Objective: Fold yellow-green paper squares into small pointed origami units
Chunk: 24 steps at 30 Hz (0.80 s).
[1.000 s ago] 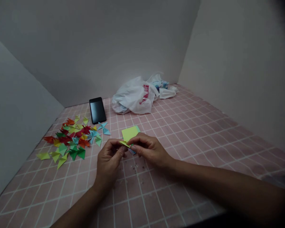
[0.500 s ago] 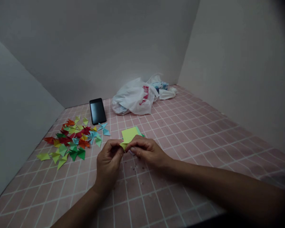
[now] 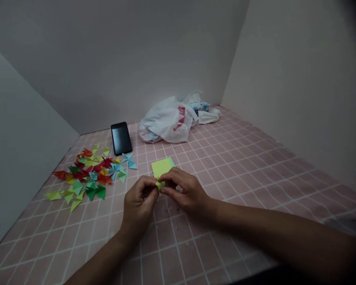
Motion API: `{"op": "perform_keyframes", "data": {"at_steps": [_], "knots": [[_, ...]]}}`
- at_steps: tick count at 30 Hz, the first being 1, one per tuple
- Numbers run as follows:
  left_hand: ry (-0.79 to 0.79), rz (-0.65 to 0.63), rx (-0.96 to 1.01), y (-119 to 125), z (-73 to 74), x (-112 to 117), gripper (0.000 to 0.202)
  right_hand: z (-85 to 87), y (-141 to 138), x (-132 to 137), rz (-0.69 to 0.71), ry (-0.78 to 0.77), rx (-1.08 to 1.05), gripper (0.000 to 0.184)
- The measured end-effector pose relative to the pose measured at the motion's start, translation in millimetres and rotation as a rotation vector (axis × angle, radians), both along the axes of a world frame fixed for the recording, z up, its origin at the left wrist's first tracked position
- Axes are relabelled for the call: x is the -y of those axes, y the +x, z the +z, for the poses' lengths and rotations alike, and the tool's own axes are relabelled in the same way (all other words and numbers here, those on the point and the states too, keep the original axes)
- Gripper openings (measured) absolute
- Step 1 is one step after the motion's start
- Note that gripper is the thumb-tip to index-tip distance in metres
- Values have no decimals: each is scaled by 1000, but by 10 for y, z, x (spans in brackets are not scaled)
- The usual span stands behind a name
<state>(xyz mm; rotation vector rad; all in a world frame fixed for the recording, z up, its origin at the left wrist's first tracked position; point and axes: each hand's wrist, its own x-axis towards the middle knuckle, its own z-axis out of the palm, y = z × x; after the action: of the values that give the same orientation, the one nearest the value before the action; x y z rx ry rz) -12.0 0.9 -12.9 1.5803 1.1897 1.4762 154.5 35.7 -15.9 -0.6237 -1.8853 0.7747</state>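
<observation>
My left hand (image 3: 139, 204) and my right hand (image 3: 185, 190) meet above the pink tiled surface (image 3: 240, 166), both pinching one small folded yellow-green paper piece (image 3: 160, 185) between their fingertips. Most of that piece is hidden by my fingers. Just behind my hands lies a small stack of square paper sheets (image 3: 162, 166), yellow-green on top with a blue-green edge showing. To the left lies a scatter of several folded paper shapes (image 3: 90, 174) in red, orange, green, yellow and light blue.
A black phone (image 3: 121, 137) lies face up behind the folded shapes. A crumpled white plastic bag (image 3: 169, 120) with other items sits in the far corner. Grey walls (image 3: 106, 59) enclose the surface on the left, back and right.
Both hands have drawn closer together and a little lower; the yellow-green piece looks smaller and more folded between my fingertips than a second ago.
</observation>
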Motion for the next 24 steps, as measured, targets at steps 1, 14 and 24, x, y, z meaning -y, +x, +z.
{"op": "perform_keyframes", "data": {"at_steps": [1,14,24], "knots": [[10,-10,-24,-1,0,3,10,-5,3,3,-4,29,7,13],[41,-31,-152,-30,-24,-8,13,21,26,-26,33,-57,-4,7],[10,-32,-164,-29,-7,-14,12,6,-9,4,153,-385,-149,8]]}}
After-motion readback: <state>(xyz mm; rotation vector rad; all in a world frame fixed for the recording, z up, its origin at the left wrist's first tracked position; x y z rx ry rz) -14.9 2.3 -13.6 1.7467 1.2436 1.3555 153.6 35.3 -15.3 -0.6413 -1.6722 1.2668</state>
